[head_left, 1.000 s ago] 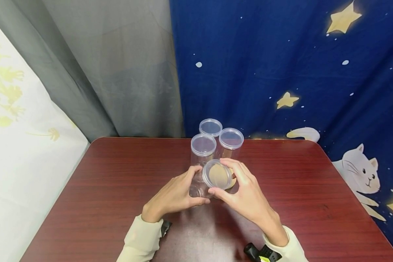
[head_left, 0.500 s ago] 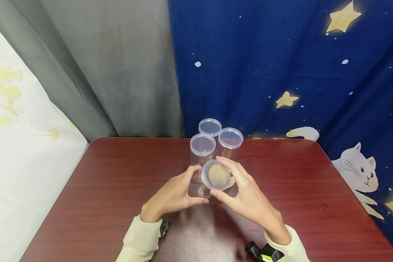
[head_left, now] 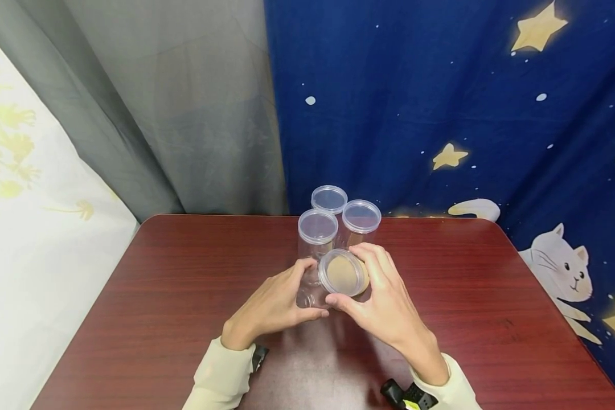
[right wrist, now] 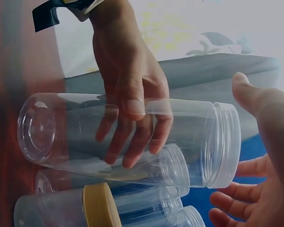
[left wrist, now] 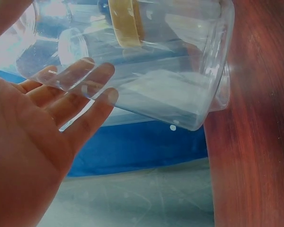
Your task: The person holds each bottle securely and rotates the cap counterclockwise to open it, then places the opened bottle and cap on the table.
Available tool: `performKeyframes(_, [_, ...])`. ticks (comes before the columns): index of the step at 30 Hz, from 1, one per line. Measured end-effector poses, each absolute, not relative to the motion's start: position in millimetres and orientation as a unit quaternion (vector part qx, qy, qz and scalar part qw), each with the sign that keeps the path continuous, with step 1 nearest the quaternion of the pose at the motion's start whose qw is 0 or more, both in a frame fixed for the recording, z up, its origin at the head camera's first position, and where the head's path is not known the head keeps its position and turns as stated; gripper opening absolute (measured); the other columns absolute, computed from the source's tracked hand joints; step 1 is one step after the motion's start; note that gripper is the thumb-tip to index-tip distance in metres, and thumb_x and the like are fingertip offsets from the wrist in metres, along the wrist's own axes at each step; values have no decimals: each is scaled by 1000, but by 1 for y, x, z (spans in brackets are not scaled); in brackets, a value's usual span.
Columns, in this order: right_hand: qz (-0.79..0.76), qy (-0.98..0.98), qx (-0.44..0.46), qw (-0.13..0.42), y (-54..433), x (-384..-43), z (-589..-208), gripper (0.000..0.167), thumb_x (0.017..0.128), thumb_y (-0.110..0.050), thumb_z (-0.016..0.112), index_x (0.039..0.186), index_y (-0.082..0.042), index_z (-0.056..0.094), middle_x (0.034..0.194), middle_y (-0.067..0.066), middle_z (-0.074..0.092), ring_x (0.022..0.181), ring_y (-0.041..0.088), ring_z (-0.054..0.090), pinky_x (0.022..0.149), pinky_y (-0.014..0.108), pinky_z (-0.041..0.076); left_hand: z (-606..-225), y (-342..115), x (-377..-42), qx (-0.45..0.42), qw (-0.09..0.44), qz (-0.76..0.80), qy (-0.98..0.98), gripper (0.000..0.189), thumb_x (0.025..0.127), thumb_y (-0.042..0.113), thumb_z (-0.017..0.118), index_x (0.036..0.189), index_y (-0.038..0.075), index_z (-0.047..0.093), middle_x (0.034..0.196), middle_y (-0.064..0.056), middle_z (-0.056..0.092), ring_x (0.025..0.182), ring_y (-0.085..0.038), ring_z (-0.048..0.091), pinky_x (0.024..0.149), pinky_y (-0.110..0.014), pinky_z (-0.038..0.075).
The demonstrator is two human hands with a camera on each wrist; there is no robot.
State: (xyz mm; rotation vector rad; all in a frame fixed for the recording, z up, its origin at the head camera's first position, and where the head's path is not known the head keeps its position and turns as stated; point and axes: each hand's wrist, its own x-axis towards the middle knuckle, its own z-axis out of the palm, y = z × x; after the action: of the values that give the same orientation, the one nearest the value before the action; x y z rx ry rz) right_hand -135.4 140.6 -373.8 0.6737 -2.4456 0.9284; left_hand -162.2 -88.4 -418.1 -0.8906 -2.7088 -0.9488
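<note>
A tall clear plastic jar (right wrist: 75, 137) leans in my left hand (head_left: 271, 302), its clear ridged lid (head_left: 341, 273) toward the head camera. The left thumb lies along one side of the jar and the fingers show through the wall on the other. Around the lid my right hand (head_left: 389, 307) stands spread. In the right wrist view a gap shows between the right thumb and the lid, with the other fingertips close to its edge. Behind the held jar is a shorter clear container with a tan cap (right wrist: 102, 205), partly hidden.
Three more clear lidded jars stand close together behind the hands: a left one (head_left: 318, 228), a right one (head_left: 361, 216) and a rear one (head_left: 329, 199). They are near the far edge of the reddish-brown table (head_left: 200, 262). Grey and blue curtains (head_left: 389, 114) hang beyond.
The right fingers shifted slightly left around the lid, then back to the right and wider apart from it. The left hand and the jar have hardly moved.
</note>
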Motion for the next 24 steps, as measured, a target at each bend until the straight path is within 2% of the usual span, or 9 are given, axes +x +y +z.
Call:
performKeyframes(4, [337,-887,229,218,139,-135,-376,80,70,-53,86,130,-10,55,127,2,54,119,17,51,97,38,44,-418,-88,-162,-297,76,-310,-900,84,73,52,83,137,16,42,120,1,64,99,-8,62,85,-31,53])
performKeyframes(9, [337,-888,229,213,138,-135,-376,77,71,-50,86,130,-11,55,126,2,54,117,17,52,95,38,45,-417,-87,-162,-300,70,-314,-898,85,73,51,84,137,14,42,120,-1,64,98,-11,63,85,-32,54])
performKeyframes(14, [339,-888,231,209,138,-135,-376,74,73,-46,86,130,-11,55,127,2,55,118,17,51,95,38,46,-417,-87,-162,-300,50,-324,-896,84,74,51,83,138,15,41,121,-4,65,97,-14,64,84,-32,54])
performKeyframes(24, [349,-881,249,201,138,-135,-376,67,76,-37,85,131,-11,56,134,2,54,127,18,49,103,37,43,-418,-88,-162,-297,48,-320,-899,85,74,52,82,138,16,41,117,3,64,92,-5,60,81,-27,53])
